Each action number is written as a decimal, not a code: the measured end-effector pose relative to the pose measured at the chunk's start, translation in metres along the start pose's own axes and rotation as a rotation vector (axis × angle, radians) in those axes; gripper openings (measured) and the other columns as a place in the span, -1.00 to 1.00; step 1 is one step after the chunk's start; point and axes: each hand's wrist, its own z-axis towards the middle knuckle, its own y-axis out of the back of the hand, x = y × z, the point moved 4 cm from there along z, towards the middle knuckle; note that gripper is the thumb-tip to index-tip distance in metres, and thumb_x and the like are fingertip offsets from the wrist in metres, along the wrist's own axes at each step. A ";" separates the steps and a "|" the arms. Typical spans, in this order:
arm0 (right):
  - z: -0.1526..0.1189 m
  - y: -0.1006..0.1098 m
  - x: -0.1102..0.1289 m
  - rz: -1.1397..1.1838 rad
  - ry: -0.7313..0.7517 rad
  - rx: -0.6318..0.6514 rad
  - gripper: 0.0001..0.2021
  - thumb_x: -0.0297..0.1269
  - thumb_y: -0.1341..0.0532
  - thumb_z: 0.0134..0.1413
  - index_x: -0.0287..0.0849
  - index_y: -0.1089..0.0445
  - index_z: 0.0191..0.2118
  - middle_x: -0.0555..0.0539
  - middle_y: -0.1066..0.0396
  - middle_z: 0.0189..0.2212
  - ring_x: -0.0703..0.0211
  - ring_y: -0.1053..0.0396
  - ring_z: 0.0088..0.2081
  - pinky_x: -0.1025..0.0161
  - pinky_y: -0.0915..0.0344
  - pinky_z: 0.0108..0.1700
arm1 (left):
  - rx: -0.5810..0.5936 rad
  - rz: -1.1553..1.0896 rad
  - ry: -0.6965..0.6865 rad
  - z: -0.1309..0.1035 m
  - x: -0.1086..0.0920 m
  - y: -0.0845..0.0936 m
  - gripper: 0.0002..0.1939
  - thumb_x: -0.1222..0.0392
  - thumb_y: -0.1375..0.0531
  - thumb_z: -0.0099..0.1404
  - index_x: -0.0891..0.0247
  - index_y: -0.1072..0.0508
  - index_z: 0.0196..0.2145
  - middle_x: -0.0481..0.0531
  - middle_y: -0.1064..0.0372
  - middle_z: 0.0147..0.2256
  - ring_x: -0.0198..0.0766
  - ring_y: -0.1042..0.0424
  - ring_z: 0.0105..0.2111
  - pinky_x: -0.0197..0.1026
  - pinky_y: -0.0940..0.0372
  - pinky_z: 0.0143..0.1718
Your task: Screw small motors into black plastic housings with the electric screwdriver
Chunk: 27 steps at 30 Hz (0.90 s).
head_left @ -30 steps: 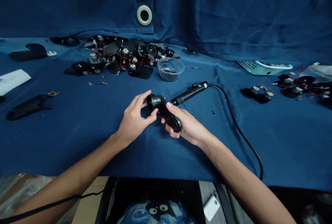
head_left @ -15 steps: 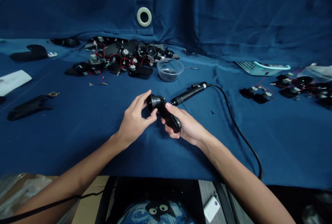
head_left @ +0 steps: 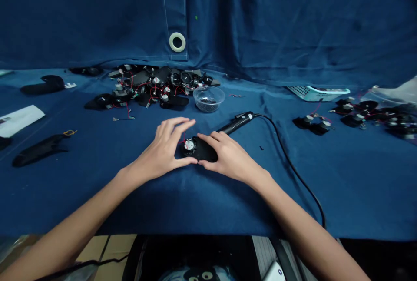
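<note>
On the blue-draped table (head_left: 137, 216), the black casing (head_left: 206, 150) sits mid-table, right hand (head_left: 232, 155) pinching its end, left hand (head_left: 163, 150) spread around the white round part (head_left: 189, 145). Steady, gentle pressure suits this, red wires (head_left: 183, 141) kept untrapped!

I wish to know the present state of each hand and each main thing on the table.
Black part: held, white round piece showing on top.
Left hand: open, at the black part's left end.
Right hand: closed around the black part's right end.
Pen-shaped tool: lying down, tip hidden; running or off, I cannot tell.
Clear bowl: upright, uncovered, partly filled with small dark pieces.
Heap of black parts: loosely piled.
Turquoise basket: upright, contents unclear.
</note>
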 end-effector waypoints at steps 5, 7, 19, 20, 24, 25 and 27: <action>0.003 -0.002 0.008 -0.130 0.088 -0.027 -0.35 -0.11 -0.28 0.09 -0.36 -0.19 0.22 -0.23 -0.36 -0.03 -0.08 -0.29 -0.03 -0.03 -0.28 0.08 | 0.270 -0.021 -0.022 0.005 0.004 -0.012 -0.35 0.02 -0.21 0.31 0.03 -0.03 0.26 0.06 -0.22 0.14 -0.09 -0.27 0.11 -0.02 -0.25 0.10; 0.002 0.000 0.007 -0.140 0.064 -0.066 -0.28 -0.08 -0.28 0.09 -0.36 -0.11 0.27 -0.26 -0.31 0.02 -0.10 -0.27 0.00 -0.03 -0.29 0.09 | 0.224 0.056 -0.052 0.008 0.008 -0.012 -0.40 0.08 -0.20 0.31 0.12 -0.09 0.23 0.10 -0.24 0.12 -0.08 -0.27 0.10 -0.02 -0.23 0.12; -0.028 0.065 -0.115 -0.081 -0.322 -0.397 -0.57 -0.09 -0.19 0.17 -0.23 -0.34 0.09 -0.22 -0.32 -0.04 0.00 -0.37 -0.02 0.01 -0.31 0.12 | -0.005 0.310 0.368 0.109 0.168 0.052 -0.32 0.08 -0.27 0.22 0.43 -0.22 0.21 0.21 -0.24 0.09 -0.11 -0.28 0.04 -0.01 -0.17 0.17; -0.034 0.069 -0.135 -0.072 -0.381 -0.426 -0.58 -0.09 -0.19 0.16 -0.22 -0.36 0.06 -0.22 -0.33 -0.05 0.01 -0.40 -0.06 0.01 -0.35 0.07 | -0.032 0.327 0.420 0.118 0.180 0.058 -0.33 0.08 -0.27 0.23 0.49 -0.23 0.20 0.24 -0.24 0.10 -0.11 -0.26 0.05 0.02 -0.14 0.19; -0.066 0.074 -0.205 -0.140 -0.644 -0.541 -0.64 -0.15 -0.20 0.10 -0.25 -0.42 -0.04 -0.23 -0.36 -0.10 0.02 -0.41 -0.14 0.02 -0.36 0.01 | -0.079 0.355 0.573 0.138 0.222 0.072 -0.35 0.12 -0.29 0.20 0.67 -0.27 0.10 0.36 -0.27 0.06 -0.07 -0.30 0.00 0.14 -0.18 0.11; -0.075 0.073 -0.218 -0.162 -0.695 -0.580 -0.65 -0.17 -0.19 0.09 -0.26 -0.43 -0.05 -0.24 -0.36 -0.10 0.03 -0.40 -0.14 0.02 -0.34 0.04 | -0.087 0.357 0.600 0.140 0.231 0.073 -0.36 0.12 -0.31 0.18 0.71 -0.29 0.05 0.37 -0.31 0.03 -0.09 -0.33 -0.05 0.13 -0.21 0.08; -0.090 0.068 -0.237 -0.187 -0.763 -0.639 -0.64 -0.22 -0.15 0.09 -0.31 -0.41 -0.05 -0.29 -0.36 -0.10 -0.02 -0.38 -0.10 -0.02 -0.30 0.07 | -0.103 0.353 0.625 0.143 0.250 0.074 -0.39 0.13 -0.33 0.14 0.76 -0.33 -0.04 0.35 -0.37 -0.06 -0.15 -0.34 -0.16 0.09 -0.24 0.03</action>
